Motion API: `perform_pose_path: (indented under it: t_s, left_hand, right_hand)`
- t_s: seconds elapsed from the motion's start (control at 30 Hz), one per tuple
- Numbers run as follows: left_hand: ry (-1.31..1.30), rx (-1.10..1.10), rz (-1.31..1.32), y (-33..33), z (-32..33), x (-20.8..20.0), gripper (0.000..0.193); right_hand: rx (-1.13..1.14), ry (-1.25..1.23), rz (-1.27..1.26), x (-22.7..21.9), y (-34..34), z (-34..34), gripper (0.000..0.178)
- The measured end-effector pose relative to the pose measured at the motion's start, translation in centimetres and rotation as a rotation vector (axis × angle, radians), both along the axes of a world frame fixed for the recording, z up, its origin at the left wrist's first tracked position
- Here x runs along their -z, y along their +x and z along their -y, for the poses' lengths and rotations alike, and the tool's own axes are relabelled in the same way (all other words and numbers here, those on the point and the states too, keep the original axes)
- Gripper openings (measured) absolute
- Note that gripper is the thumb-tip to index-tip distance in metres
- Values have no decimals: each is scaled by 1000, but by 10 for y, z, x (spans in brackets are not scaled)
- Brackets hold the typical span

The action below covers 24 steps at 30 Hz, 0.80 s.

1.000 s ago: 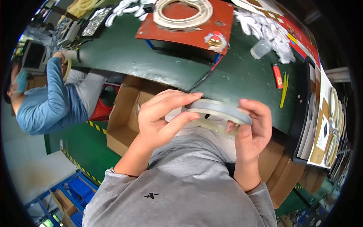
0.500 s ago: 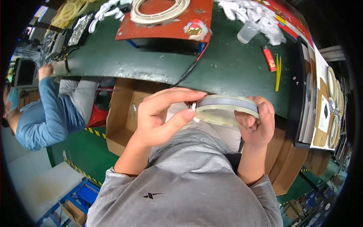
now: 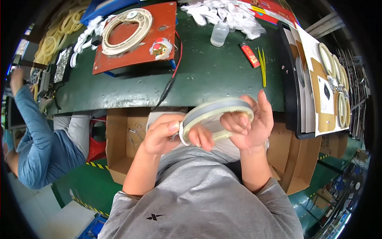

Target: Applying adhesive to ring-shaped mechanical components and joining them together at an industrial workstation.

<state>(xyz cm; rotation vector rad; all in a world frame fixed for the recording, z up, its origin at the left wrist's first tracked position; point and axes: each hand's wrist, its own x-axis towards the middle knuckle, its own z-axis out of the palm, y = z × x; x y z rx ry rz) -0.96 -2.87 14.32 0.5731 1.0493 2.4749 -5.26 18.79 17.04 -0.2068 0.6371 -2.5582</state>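
Note:
In front of my waist a pale, translucent plastic ring (image 3: 218,106) with a grey band around its outer wall is held up, tilted. My left hand (image 3: 165,133) grips its left end, thumb outside and fingertips showing through the opening. A small white piece (image 3: 181,131) sits on the ring beside that thumb. At the right end, my right hand (image 3: 248,129) has curled fingers inside the opening and another finger behind the rim. Its thumb points up, off the ring.
On the green table (image 3: 215,79) stand a red platform (image 3: 131,59) with a cream ring (image 3: 107,44), and a clear bottle (image 3: 219,34). A red lighter (image 3: 250,55), yellow tweezers (image 3: 262,67) and white gloves (image 3: 223,14) lie there. A black tray (image 3: 290,79) edges the right; a co-worker (image 3: 43,139) sits left.
The view has shifted, so the table things appear farther left. The ring has tilted, its right end higher. My left fingers now reach through its opening, and my right thumb has lifted away.

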Motion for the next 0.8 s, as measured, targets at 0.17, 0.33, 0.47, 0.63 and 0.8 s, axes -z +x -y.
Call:
perform_pose_path:
  t_s: [0.17, 0.33, 0.47, 0.63, 0.8]
  left_hand:
    - [244, 154, 88, -5, 3, -5, 42]
    - [285, 189, 130, -7, -2, -16, 37]
    - [256, 116, 139, -8, -4, -7, 37]
    - [279, 79, 148, -6, 2, -10, 35]
    - [453, -67, 305, 13, 21, 8, 41]
  right_hand:
    - [-114, -23, -77, 5, -6, -3, 46]
    - [-107, -89, 76, 13, -5, 3, 42]
    - [-118, -120, 130, 16, -7, 4, 43]
    - [-206, -152, 156, 14, -23, 12, 49]
    - [42, 813, -363, -8, -59, 22, 43]
